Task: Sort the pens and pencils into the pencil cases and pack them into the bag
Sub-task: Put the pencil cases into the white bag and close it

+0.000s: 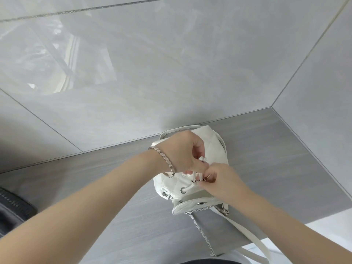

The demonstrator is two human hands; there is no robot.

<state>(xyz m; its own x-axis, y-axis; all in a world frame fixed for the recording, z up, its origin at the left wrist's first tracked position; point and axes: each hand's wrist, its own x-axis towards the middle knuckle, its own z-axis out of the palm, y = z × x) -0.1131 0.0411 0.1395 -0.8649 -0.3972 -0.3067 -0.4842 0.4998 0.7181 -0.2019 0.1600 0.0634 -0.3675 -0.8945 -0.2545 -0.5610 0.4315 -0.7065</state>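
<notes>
A small white quilted bag (213, 147) stands on the grey counter (95, 187) close to the tiled wall. Its mouth is gathered by a white drawstring (194, 177) that runs through metal eyelets. My left hand (182, 151), with a chain bracelet on the wrist, pinches the drawstring's ends above the bag's mouth. My right hand (219, 180) grips the cord at the eyelets on the right side. The bag's flap (190, 205) lies open toward me, and a chain strap hangs down from it. No pens, pencils or pencil cases show.
A dark ribbed object (11, 208) sits at the counter's left edge. Glossy grey wall tiles (171, 63) rise right behind the bag and turn a corner at the right. The counter's front edge (323, 216) runs along the lower right, with white straps hanging over it.
</notes>
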